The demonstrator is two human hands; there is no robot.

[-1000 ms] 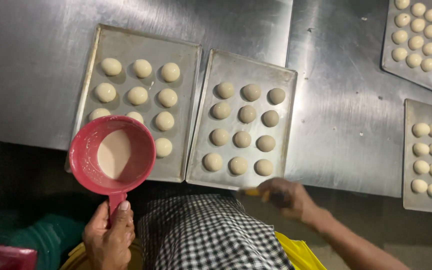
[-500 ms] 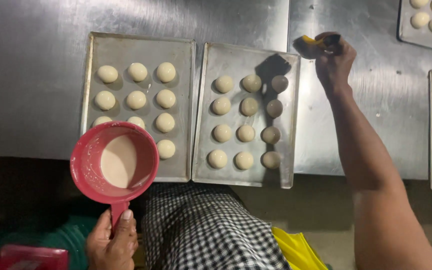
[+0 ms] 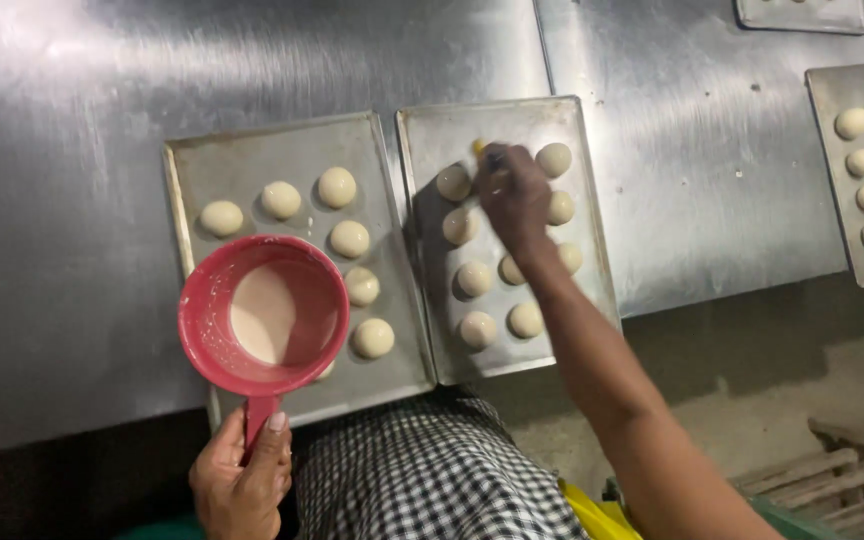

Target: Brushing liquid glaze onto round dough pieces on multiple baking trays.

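Head view: right hand point(image 3: 514, 195), back from the far table edge, grips a yellow brush point(image 3: 482, 149) over dough balls point(image 3: 472, 278) on the right tray point(image 3: 592, 210). Left hand point(image 3: 242, 480) clasps the red saucepan point(image 3: 264, 315) of pale wash above the left tray point(image 3: 182, 190).

Glaring steel worktable point(image 3: 102, 120), bare concrete floor point(image 3: 752, 400) below

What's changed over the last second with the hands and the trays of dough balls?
The right hand, gripping a yellow-handled brush, went from the table's near edge out past the right metal tray, then back over its pale dough balls. The left hand kept holding the red plastic saucepan of pale liquid over the left tray.
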